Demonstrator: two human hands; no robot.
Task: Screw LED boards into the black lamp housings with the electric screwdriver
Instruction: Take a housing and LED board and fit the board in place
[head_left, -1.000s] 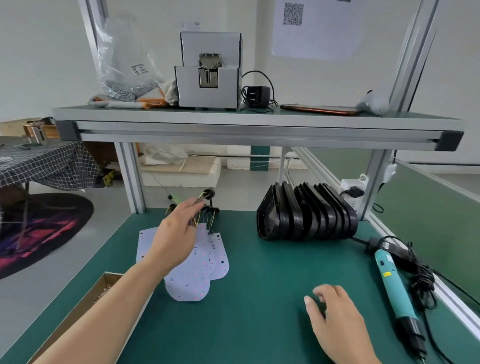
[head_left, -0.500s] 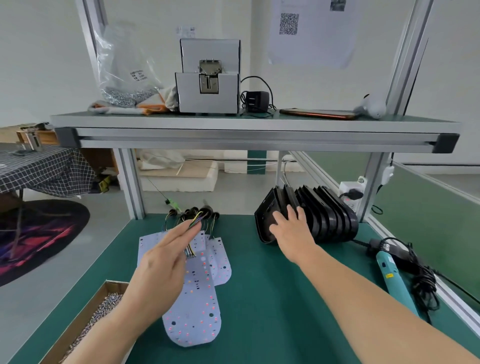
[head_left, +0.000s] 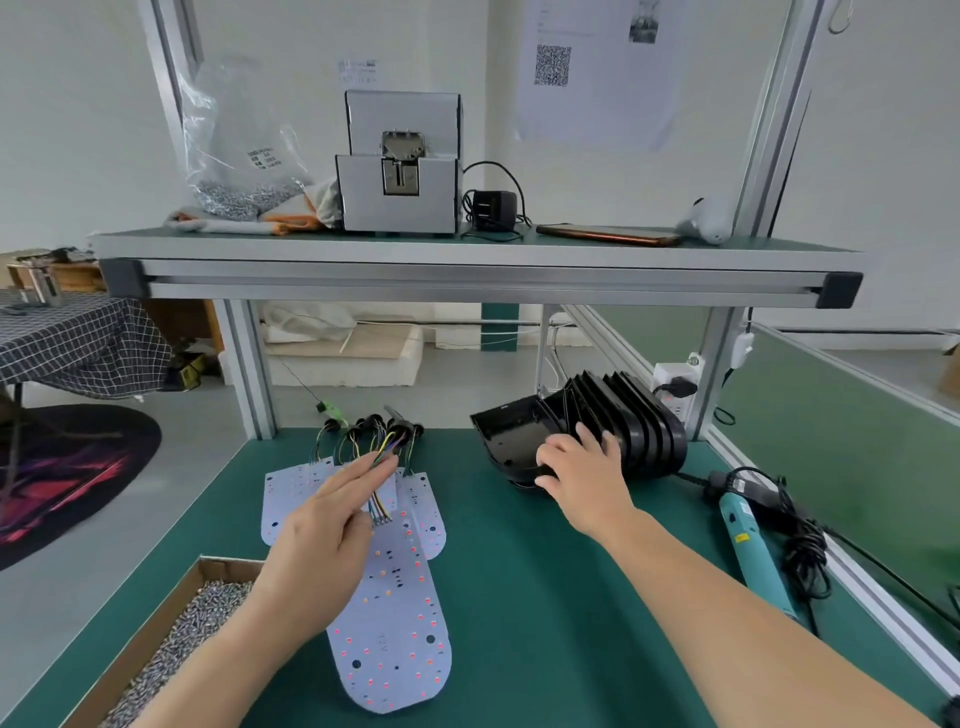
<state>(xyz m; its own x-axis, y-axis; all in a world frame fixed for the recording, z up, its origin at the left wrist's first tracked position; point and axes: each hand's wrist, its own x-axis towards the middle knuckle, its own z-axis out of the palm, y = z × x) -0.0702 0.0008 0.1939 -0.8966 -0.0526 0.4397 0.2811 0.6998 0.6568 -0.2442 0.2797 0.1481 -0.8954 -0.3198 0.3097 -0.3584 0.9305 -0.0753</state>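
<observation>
My left hand (head_left: 322, 535) pinches the coloured wires of a white LED board (head_left: 395, 634), which lies lifted toward me over the green bench mat (head_left: 545, 623). More LED boards (head_left: 291, 499) lie fanned out behind it, their wires ending in black connectors. My right hand (head_left: 582, 473) grips the front black lamp housing (head_left: 506, 434), tipped forward off the row of upright housings (head_left: 639, 415). The teal electric screwdriver (head_left: 753, 551) lies untouched at the right of the bench with its black cable.
A cardboard box of loose screws (head_left: 171, 649) sits at the front left. The overhead shelf (head_left: 467, 260) carries a grey screw feeder (head_left: 400, 171), a bag of screws, a power adapter and a phone. Aluminium posts stand at the bench's back corners.
My left hand drew one LED board out of the pile toward me by its wires. My right hand reached from the bench front to the housings and tipped the front one forward.
</observation>
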